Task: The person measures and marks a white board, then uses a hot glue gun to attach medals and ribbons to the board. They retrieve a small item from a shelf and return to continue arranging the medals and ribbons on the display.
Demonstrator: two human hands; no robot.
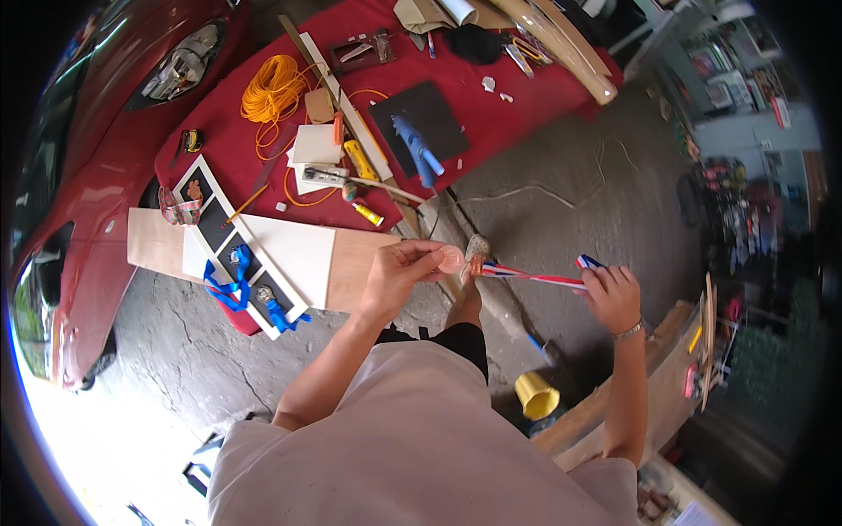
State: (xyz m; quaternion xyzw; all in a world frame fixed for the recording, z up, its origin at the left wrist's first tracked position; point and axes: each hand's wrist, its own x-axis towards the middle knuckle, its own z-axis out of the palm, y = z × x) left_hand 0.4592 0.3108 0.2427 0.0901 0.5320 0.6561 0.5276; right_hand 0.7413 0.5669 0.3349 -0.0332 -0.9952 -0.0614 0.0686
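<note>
Pinched between thumb and fingers of my left hand [399, 276] is a round copper-coloured medal [452, 259], held out in front of my body. A red, white and blue ribbon [544, 279] stretches sideways from near the medal to my right hand [614, 296], whose fingers are closed on its far end. Left of my hands, a white frame [274, 261] with black panels lies tilted across pale boards [361, 254]. On its panels are a copper-coloured piece [195, 189] and medals with blue ribbon [224, 289].
A red-covered table [517, 123] holds coiled orange cord [274, 88], a blue glue gun [419, 151] on a black sheet [438, 101], a yellow cutter [358, 160] and a yellow tube [368, 214]. A red car [96, 175] stands left; a yellow bucket [537, 394] is low right.
</note>
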